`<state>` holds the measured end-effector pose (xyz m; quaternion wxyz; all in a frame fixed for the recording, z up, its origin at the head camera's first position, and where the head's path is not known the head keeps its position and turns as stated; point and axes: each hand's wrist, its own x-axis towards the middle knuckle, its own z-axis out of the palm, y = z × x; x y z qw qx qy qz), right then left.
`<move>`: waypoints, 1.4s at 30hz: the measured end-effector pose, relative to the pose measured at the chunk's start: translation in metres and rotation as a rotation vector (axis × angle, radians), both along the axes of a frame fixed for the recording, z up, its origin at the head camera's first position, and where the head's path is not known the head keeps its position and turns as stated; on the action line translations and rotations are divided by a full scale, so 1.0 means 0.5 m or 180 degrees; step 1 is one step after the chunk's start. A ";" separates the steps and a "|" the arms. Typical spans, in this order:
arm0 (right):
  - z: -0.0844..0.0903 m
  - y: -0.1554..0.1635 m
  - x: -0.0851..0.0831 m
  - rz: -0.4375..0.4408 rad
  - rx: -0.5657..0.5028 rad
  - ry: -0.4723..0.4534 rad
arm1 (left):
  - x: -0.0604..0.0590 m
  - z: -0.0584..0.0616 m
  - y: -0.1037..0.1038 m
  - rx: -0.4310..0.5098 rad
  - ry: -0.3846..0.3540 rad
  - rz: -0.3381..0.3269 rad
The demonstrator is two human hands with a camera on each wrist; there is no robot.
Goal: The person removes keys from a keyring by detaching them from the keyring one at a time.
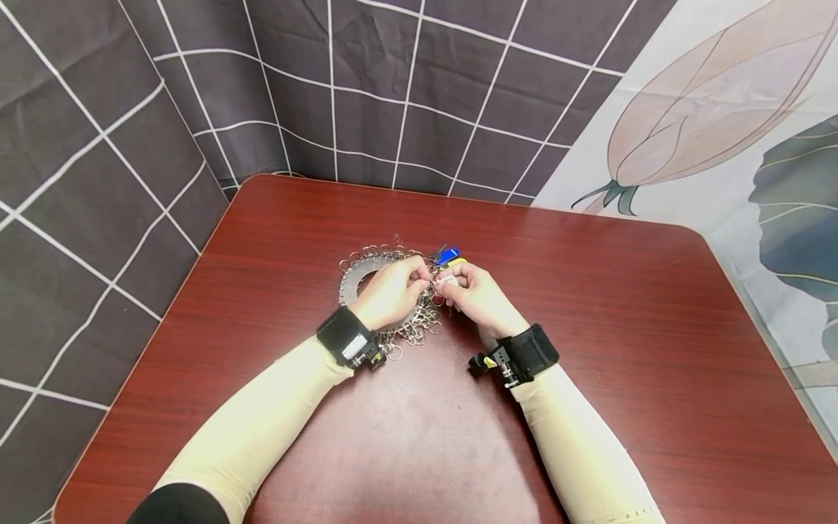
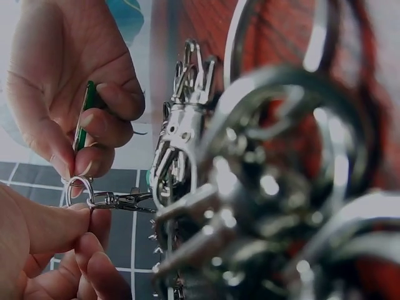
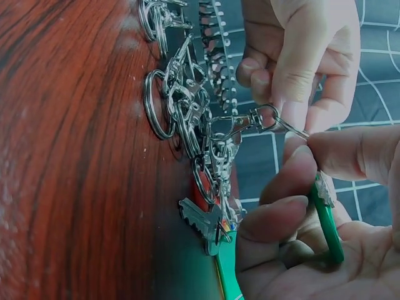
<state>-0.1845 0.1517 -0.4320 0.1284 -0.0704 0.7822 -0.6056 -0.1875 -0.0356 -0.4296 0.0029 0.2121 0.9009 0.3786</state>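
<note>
Left hand [image 1: 391, 292]: metal ring [image 3: 289, 127] is being pinched between thumb and finger | right hand [image 1: 482, 297]: green tag [image 2: 84, 119] is being held in curled fingers | metal ring: is being held up between both hands, joined to a clip [image 2: 122, 200], near the grey disc [image 1: 351, 281] edged with key rings [image 1: 415, 335]

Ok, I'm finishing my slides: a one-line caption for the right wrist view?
Left hand and right hand pinch a metal ring on a clip, a green tag in the right hand.
</note>
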 end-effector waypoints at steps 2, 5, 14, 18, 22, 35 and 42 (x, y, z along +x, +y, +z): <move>0.002 -0.001 0.001 -0.0045 -0.0037 0.0017 | 0.000 0.000 0.001 -0.0019 -0.0004 -0.0016; 0.003 -0.001 -0.001 -0.0100 -0.0074 0.0042 | -0.003 0.000 0.003 -0.0027 0.0002 -0.0048; 0.007 -0.001 -0.003 -0.0209 -0.0151 -0.0031 | -0.002 0.004 0.005 -0.0123 -0.0181 -0.0119; 0.007 -0.001 -0.004 -0.0234 -0.0174 -0.0021 | -0.003 0.002 0.006 -0.0132 -0.0208 -0.0153; 0.008 -0.002 -0.002 -0.0244 -0.0191 -0.0032 | -0.005 -0.002 0.005 -0.0134 -0.0224 -0.0161; 0.002 -0.002 -0.003 -0.0214 -0.0206 -0.0074 | -0.004 -0.008 0.002 -0.0144 -0.0068 -0.0027; 0.000 -0.003 -0.002 -0.0112 -0.0056 -0.0080 | 0.000 -0.001 0.000 -0.0036 -0.0010 0.0105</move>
